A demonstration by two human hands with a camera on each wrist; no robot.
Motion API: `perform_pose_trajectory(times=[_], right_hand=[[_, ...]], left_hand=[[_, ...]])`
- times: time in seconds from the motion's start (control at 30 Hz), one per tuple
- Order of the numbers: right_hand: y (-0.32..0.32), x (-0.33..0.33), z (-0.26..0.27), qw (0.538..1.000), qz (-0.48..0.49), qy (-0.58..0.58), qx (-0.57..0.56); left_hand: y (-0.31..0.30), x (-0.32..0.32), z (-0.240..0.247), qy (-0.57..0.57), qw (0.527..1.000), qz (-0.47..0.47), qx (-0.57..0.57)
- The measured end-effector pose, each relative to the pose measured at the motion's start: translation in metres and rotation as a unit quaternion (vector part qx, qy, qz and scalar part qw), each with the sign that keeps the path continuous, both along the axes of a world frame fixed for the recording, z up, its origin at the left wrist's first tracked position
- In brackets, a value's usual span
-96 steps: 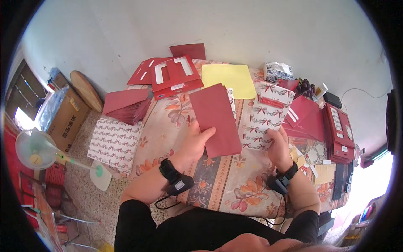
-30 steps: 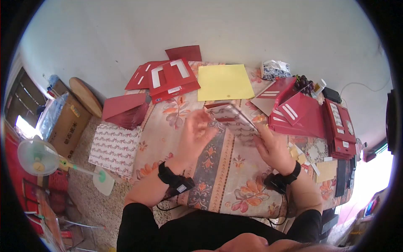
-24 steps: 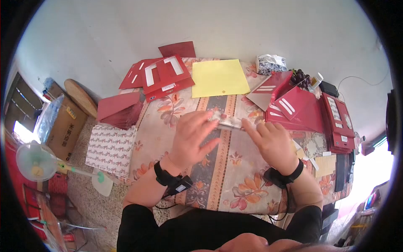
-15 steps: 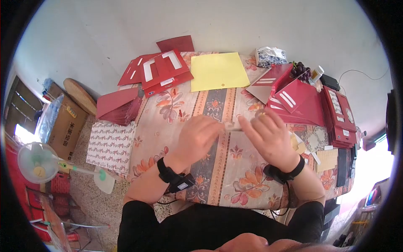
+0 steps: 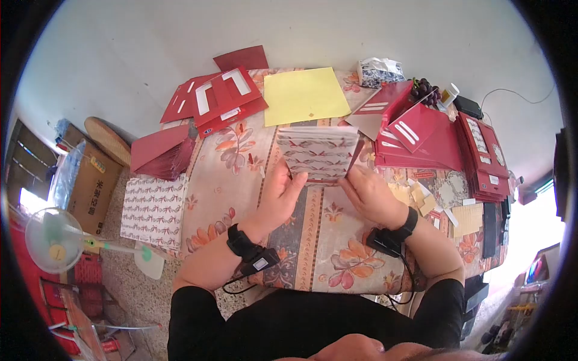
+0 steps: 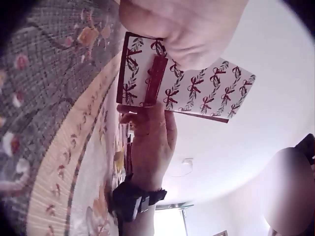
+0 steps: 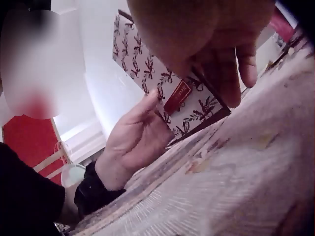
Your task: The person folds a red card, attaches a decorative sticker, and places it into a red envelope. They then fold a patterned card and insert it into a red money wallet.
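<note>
A small stack of white cards patterned with bows and leaves [image 5: 318, 153] stands raised over the table's middle, dark red at its edges. My left hand [image 5: 279, 195] grips its left side, thumb on the patterned face. At the lower right corner my right hand [image 5: 373, 195] holds it between thumb and fingers. A red label crosses the patterned card [image 6: 197, 88] in the left wrist view; the right wrist view shows the same patterned card [image 7: 147, 66] with the left hand [image 7: 140, 135] along its lower edge.
Yellow sheet [image 5: 306, 96] and red card folders [image 5: 226, 99] lie at the back. Dark red envelopes [image 5: 159, 150] sit above a patterned stack [image 5: 152, 210] on the left. Red folders [image 5: 421, 141], grapes [image 5: 425, 91], a tissue pack [image 5: 380, 73] and beige pieces [image 5: 466, 220] are on the right.
The separate red and patterned pieces from the earliest view are now held together. From edge-on between the hands, the stack has tilted up, its patterned face showing; both hands have changed their hold.
</note>
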State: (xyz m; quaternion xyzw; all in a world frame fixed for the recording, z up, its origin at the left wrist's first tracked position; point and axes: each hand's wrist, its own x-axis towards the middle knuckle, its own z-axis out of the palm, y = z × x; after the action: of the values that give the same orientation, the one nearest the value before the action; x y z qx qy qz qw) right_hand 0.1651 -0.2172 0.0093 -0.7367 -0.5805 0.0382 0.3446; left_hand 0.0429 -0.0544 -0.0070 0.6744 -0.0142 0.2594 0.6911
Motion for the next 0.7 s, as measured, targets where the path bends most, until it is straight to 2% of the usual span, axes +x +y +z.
perform_pose_trajectory(times=[0.07, 0.13, 0.27, 0.33, 0.43, 0.53, 0.7], right_hand=[[0.001, 0.0, 0.0, 0.999, -0.022, -0.036, 0.016], [0.003, 0.004, -0.01, 0.996, -0.017, -0.071, 0.046], [0.007, 0.004, -0.02, 0.992, -0.041, -0.119, 0.032], [0.007, 0.002, -0.019, 0.989, -0.026, -0.115, 0.083], [0.008, 0.005, -0.023, 0.996, -0.014, -0.069, 0.057], [0.007, 0.001, -0.018, 0.998, -0.025, -0.047, 0.013], [0.008, 0.0, -0.015, 0.998, -0.012, -0.059, 0.021]], left_hand=[[0.002, 0.0, -0.003, -0.008, 1.0, 0.009, 0.02], [0.007, -0.001, -0.013, 0.056, 0.989, 0.034, 0.131], [0.01, 0.003, -0.015, 0.055, 0.988, 0.019, 0.145], [0.009, 0.0, -0.011, 0.062, 0.98, 0.024, 0.187], [0.009, 0.0, -0.014, 0.075, 0.989, 0.002, 0.127], [0.01, 0.001, -0.016, 0.074, 0.986, 0.019, 0.145], [0.005, -0.003, -0.003, 0.111, 0.99, 0.015, 0.089]])
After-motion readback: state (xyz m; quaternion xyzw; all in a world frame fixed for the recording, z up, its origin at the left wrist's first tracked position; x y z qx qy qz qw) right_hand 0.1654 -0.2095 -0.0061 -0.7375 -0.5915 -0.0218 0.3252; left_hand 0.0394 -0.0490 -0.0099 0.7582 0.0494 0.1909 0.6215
